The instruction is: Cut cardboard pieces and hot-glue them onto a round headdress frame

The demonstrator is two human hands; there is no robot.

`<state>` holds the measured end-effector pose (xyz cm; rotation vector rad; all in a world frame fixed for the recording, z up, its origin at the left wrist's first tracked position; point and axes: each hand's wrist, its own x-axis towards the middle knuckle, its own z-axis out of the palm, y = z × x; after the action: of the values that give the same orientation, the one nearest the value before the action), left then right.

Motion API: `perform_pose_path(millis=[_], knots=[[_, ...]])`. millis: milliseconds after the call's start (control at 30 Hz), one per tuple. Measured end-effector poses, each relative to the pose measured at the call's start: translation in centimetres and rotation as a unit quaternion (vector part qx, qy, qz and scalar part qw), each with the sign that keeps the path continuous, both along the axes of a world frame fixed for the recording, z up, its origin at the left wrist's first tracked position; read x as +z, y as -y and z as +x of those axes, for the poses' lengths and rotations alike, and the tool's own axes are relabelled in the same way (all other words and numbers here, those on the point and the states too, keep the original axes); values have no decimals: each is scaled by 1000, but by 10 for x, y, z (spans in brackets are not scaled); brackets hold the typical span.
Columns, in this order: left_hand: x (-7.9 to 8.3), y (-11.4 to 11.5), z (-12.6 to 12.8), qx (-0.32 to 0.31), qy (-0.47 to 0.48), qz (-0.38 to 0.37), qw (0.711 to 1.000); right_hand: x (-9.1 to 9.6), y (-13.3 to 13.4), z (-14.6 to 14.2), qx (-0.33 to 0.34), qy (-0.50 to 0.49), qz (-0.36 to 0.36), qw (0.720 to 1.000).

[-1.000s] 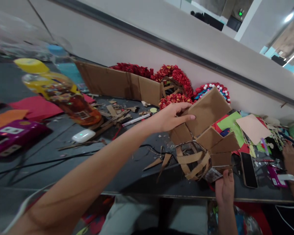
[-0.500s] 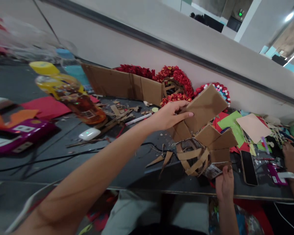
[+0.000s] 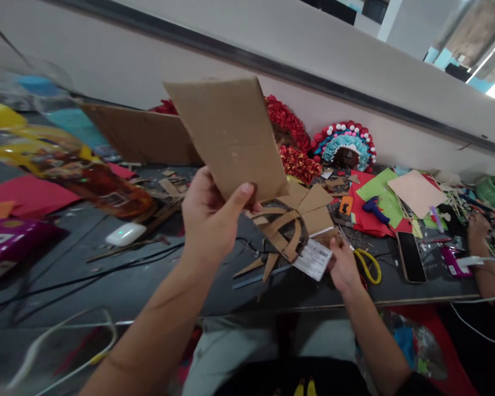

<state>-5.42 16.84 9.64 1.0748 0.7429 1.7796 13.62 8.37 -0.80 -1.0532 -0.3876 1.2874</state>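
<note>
Raised in front of me is a tan cardboard panel [image 3: 235, 137], its lower edge gripped by my left hand [image 3: 210, 214] with the thumb across the front. My right hand [image 3: 344, 263] pinches the edge of a cut cardboard piece [image 3: 315, 212] lower down, beside a white printed label [image 3: 312, 259]. Curved cardboard strips [image 3: 286, 236] form an open cage on that piece, and several flat flaps fan out from it. Whether the raised panel is joined to it is hidden behind my left hand. Scissors with yellow handles [image 3: 369, 267] lie just right of my right hand.
Left stand a drink bottle [image 3: 107, 187] and a white case [image 3: 126, 234]. Behind are red decorations [image 3: 299, 164] and a beaded arch [image 3: 346, 144]. Right are a blue glue gun [image 3: 375, 209], a phone [image 3: 411, 257] and another person's hand [image 3: 478, 228]. Black cables [image 3: 148, 258] cross the table.
My left hand has turned and lifted its cardboard panel up and to the left, toward the camera. My right hand has moved left and up with the strip piece. The view has shifted right.
</note>
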Motion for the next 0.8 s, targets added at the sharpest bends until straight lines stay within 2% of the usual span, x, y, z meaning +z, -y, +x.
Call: perform_pose_path(millis=[67,133,200,233,267,300,400,467,500,600,733,800], knots=[[-8,10,3,-18,-19,-42,999,-4,-2,-9,22,-1,-5,1000],[-17,16,5,-35,-29,-77,996,-5,-2,-8,58,40,0,997],[-24,20,5,-42,-30,-107,993,-3,3,2,125,140,-7,982],[-27,22,5,-40,-29,-121,991,-1,6,11,160,213,-21,963],[-30,24,4,-35,-27,-136,990,1,11,20,189,302,-38,934],[-32,25,4,-29,-23,-151,988,3,16,30,183,402,-51,896],[-37,31,7,-17,-8,-194,981,3,35,59,101,661,-67,740],[-39,34,12,-21,4,-217,976,-1,49,74,82,740,-82,663],[-39,36,14,-25,9,-225,974,-5,55,81,81,759,-90,640],[-39,39,21,-40,36,-244,968,-14,68,96,70,780,-110,611],[-36,43,27,-46,100,-260,959,-18,68,103,79,774,-145,611],[-34,46,29,-59,92,-258,960,-16,63,103,95,766,-157,615]])
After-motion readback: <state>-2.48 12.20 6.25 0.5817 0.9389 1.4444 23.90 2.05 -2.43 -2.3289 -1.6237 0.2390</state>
